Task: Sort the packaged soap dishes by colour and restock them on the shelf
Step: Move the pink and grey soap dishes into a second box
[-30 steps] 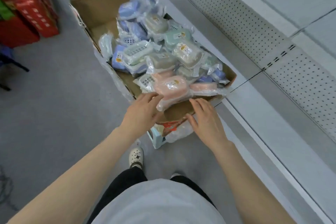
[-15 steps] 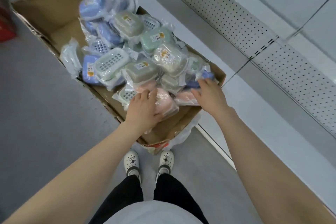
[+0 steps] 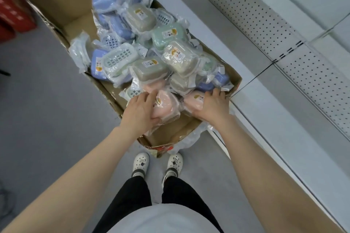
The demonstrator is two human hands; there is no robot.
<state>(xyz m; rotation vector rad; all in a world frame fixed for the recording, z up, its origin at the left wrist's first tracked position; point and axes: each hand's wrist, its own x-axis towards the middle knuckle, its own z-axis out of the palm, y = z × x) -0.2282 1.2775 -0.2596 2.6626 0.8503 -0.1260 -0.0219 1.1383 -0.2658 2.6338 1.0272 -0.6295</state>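
An open cardboard box (image 3: 62, 5) on the floor holds several bagged soap dishes in blue (image 3: 103, 0), green (image 3: 167, 35), beige (image 3: 179, 58) and pink. My left hand (image 3: 141, 110) lies over a pink soap dish (image 3: 165, 107) at the box's near end, thumb curled along its near side, gripping it. My right hand (image 3: 214, 105) covers a second pink soap dish (image 3: 192, 100) beside it, fingers curled over its far edge. The white shelf (image 3: 295, 119) runs along the right with nothing on it.
A perforated white back panel (image 3: 251, 17) rises behind the shelf. Red packaged goods (image 3: 13, 11) stand on the floor at the far left. My feet in white clogs (image 3: 141, 164) stand just short of the box, on grey floor.
Both hands have reached further into the box. The left has settled round the near pink dish, and the right has come down onto the pink dish beside it.
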